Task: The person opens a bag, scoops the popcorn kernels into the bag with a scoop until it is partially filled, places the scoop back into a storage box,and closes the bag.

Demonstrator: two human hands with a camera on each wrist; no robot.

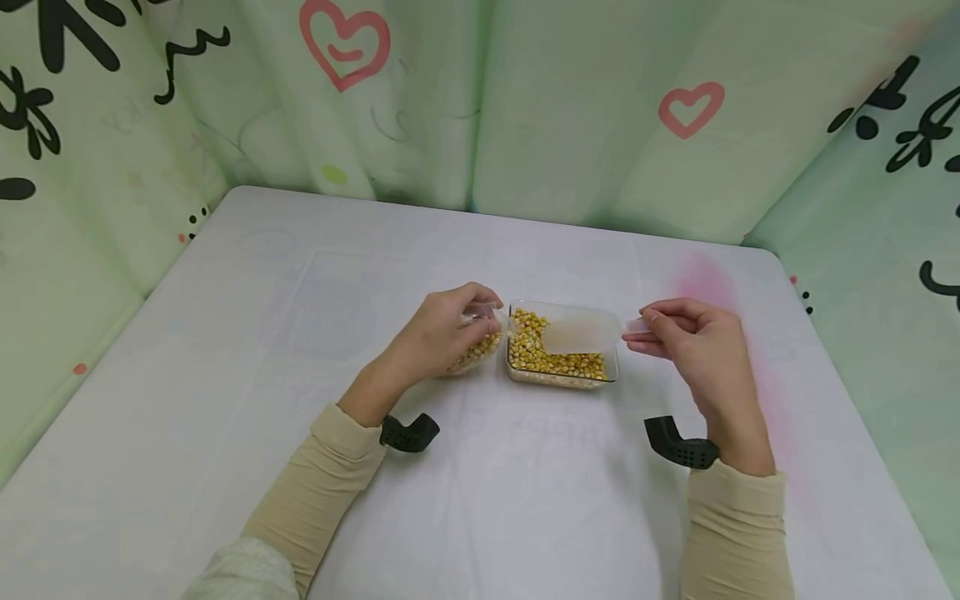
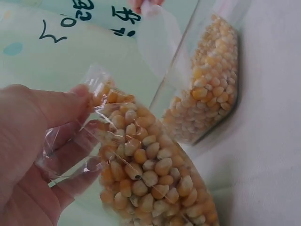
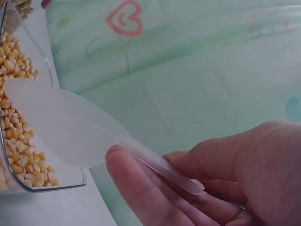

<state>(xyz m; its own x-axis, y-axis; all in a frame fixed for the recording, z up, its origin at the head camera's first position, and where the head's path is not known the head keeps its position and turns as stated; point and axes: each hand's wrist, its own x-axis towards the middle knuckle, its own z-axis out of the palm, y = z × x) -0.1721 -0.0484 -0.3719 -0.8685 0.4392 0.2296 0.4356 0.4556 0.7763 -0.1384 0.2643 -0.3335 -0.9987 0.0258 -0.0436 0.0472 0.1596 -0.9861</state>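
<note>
My left hand pinches the top of a clear plastic bag full of yellow corn kernels, just left of a glass container. More corn kernels lie inside that container, heaped toward its left and front. From the right, my right hand grips the handle of a translucent white scoop between thumb and fingers. The scoop's broad blade reaches over the container's right side, above the kernels. In the left wrist view, the bag's gathered neck shows at the thumb and fingertips.
A white cloth covers the table, with a pink tint on its right side. Green curtains with hearts and black marks stand behind and at both sides. A black wrist mount sits on each forearm.
</note>
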